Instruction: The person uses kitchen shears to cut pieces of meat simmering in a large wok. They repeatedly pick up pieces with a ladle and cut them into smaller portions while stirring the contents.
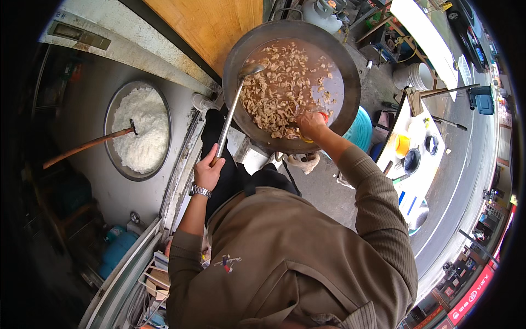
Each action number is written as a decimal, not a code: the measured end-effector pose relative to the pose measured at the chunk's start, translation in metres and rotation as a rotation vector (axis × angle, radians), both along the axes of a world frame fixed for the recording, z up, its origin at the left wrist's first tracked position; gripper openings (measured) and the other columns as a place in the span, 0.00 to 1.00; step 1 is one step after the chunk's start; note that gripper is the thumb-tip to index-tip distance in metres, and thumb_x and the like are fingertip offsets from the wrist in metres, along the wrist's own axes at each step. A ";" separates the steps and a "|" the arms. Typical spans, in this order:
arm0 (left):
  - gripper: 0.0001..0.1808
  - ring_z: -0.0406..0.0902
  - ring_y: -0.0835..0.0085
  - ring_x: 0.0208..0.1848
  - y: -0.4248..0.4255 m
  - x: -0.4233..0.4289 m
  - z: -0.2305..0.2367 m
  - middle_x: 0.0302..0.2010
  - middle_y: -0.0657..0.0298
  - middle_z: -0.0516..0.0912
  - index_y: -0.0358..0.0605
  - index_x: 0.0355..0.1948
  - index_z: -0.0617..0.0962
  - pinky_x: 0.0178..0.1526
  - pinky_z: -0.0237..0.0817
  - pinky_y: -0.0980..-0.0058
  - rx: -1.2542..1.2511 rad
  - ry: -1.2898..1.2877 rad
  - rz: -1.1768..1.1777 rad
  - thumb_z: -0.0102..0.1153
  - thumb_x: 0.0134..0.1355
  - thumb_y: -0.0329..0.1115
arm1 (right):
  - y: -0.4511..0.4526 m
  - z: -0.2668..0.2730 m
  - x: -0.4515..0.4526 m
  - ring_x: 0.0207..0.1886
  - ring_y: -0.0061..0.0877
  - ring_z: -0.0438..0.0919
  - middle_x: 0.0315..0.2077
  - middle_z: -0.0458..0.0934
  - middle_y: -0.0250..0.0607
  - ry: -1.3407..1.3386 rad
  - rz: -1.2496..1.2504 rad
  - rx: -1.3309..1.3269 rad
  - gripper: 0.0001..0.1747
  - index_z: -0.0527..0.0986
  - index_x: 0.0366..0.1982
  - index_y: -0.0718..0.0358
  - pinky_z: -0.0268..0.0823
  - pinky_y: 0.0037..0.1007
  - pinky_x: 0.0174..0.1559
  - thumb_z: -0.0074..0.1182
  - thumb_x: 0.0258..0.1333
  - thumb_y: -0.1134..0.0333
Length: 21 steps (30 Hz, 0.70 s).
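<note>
A large metal wok (353, 82) holds brown broth with many small pieces of cooked meat (283, 90). My left hand (208, 167) grips the handle end of a long metal ladle (229, 119), whose bowl rests at the wok's left side over the broth. My right hand (313, 124) reaches over the wok's near right part, its fingers at the edge of the meat. Something red and something yellow show beside that hand; what it holds, if anything, is hidden by the hand itself.
At left, a metal basin (107, 140) of white rice carries a wooden-handled tool (88, 147). A turquoise plastic basket (361, 130) stands right of the wok. Further right is a white table (423, 172) with bowls. A gas cylinder (322, 15) stands beyond the wok.
</note>
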<state>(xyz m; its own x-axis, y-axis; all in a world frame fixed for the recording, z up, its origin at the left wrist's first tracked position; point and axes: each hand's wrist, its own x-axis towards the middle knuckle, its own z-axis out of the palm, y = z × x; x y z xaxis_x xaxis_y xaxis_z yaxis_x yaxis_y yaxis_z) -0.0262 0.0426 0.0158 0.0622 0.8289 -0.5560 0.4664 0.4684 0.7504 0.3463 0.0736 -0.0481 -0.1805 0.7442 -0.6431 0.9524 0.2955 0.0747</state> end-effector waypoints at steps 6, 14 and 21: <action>0.30 0.62 0.88 0.20 -0.001 0.003 -0.004 0.21 0.76 0.72 0.51 0.62 0.74 0.23 0.58 0.82 0.044 -0.021 -0.004 0.65 0.58 0.30 | -0.021 0.049 0.010 0.44 0.37 0.83 0.38 0.84 0.46 0.112 -0.054 -0.127 0.16 0.80 0.41 0.60 0.75 0.38 0.44 0.47 0.59 0.61; 0.30 0.62 0.87 0.18 -0.001 0.005 -0.006 0.19 0.76 0.71 0.52 0.63 0.74 0.21 0.58 0.81 0.006 -0.038 0.030 0.65 0.58 0.30 | 0.027 0.026 0.027 0.54 0.42 0.78 0.46 0.81 0.51 0.102 -0.348 -0.150 0.38 0.75 0.52 0.63 0.70 0.41 0.55 0.63 0.47 0.41; 0.30 0.63 0.88 0.18 -0.005 0.007 -0.008 0.19 0.76 0.71 0.51 0.63 0.74 0.20 0.59 0.81 -0.002 -0.094 0.074 0.64 0.58 0.30 | 0.028 0.003 -0.002 0.50 0.45 0.79 0.43 0.81 0.53 0.344 -0.339 -0.133 0.27 0.79 0.46 0.63 0.71 0.44 0.50 0.55 0.54 0.48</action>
